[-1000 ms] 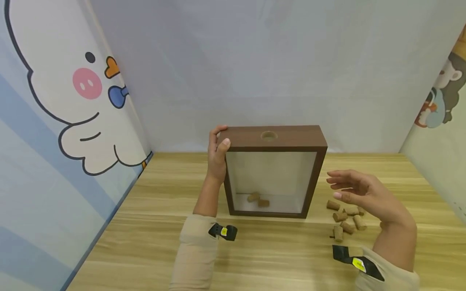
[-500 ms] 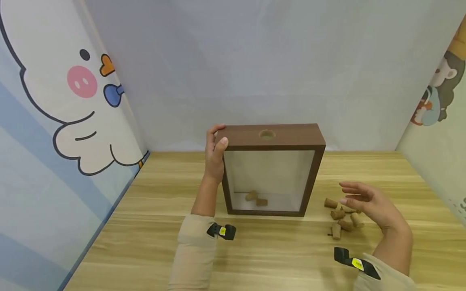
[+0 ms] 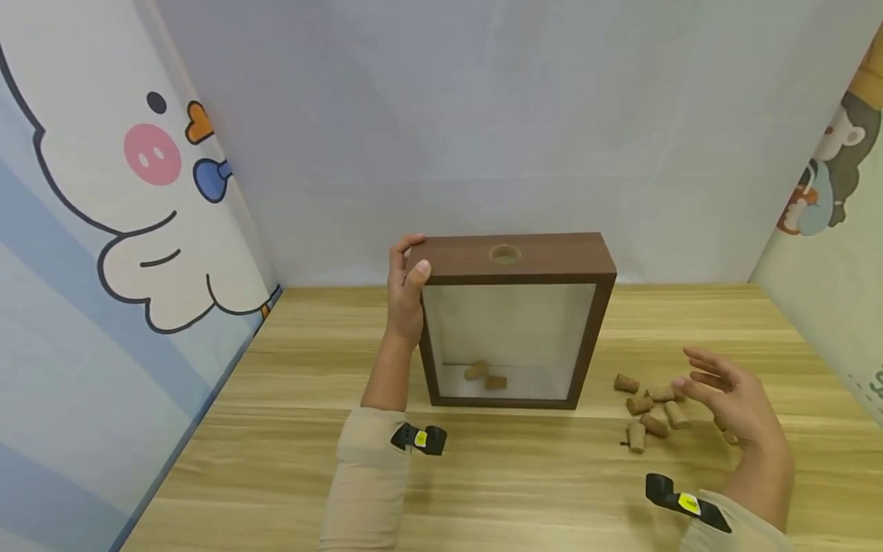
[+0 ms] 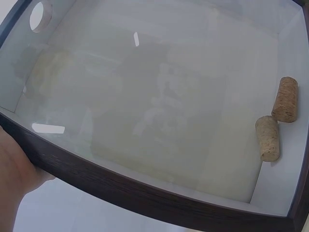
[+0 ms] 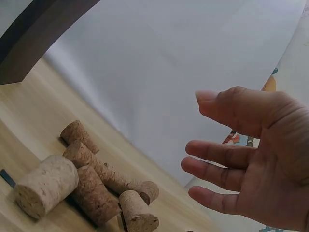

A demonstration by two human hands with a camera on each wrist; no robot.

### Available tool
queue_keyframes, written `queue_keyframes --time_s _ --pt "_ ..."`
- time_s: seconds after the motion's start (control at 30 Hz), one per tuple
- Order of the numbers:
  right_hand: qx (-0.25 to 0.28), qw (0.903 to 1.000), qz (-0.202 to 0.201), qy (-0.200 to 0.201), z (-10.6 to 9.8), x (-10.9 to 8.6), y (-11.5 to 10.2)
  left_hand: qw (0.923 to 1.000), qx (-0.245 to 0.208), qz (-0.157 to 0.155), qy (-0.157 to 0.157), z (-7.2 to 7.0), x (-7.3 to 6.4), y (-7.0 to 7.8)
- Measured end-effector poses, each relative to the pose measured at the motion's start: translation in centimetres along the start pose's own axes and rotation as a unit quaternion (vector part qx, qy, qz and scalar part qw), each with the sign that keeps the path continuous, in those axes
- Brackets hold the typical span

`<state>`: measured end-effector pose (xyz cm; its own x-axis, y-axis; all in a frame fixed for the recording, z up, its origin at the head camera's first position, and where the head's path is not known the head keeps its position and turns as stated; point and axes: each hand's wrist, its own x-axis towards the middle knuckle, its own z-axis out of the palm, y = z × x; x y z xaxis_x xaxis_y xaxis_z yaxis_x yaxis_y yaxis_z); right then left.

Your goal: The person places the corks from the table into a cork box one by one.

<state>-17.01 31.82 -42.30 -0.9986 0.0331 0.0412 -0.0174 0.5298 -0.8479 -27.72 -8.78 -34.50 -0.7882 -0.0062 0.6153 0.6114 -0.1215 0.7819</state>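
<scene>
A dark brown box frame (image 3: 510, 264) with a clear front stands upright on the table, a round hole (image 3: 505, 254) in its top side. Two corks lie inside at the bottom; the left wrist view shows a darker cork (image 4: 286, 99) and a paler cork (image 4: 268, 138). My left hand (image 3: 405, 299) grips the frame's upper left corner, thumb on the front edge. To the right lies a loose heap of several corks (image 3: 654, 425). My right hand (image 3: 734, 399) hovers beside and above that heap, fingers spread and holding nothing, as the right wrist view confirms.
The wooden table (image 3: 276, 460) reaches back to a pale grey backdrop (image 3: 483, 115). Cartoon-printed panels flank it, one with a white bird (image 3: 90, 192) on the left. One more cork (image 3: 730, 437) shows partly beneath the right hand.
My right hand has drawn away from beside the frame, moving right and slightly down past the cork heap. The left hand keeps its grip. The head view has shifted slightly.
</scene>
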Motion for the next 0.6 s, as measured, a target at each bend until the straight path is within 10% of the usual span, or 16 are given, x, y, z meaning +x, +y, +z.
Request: queue_keyframes --time_s 0.6 --pt "-0.023 0.9955 0.023 -0.089 -1.5 1.6 2.5 0.9999 -0.002 -0.010 0.002 0.0 0.0 0.3"
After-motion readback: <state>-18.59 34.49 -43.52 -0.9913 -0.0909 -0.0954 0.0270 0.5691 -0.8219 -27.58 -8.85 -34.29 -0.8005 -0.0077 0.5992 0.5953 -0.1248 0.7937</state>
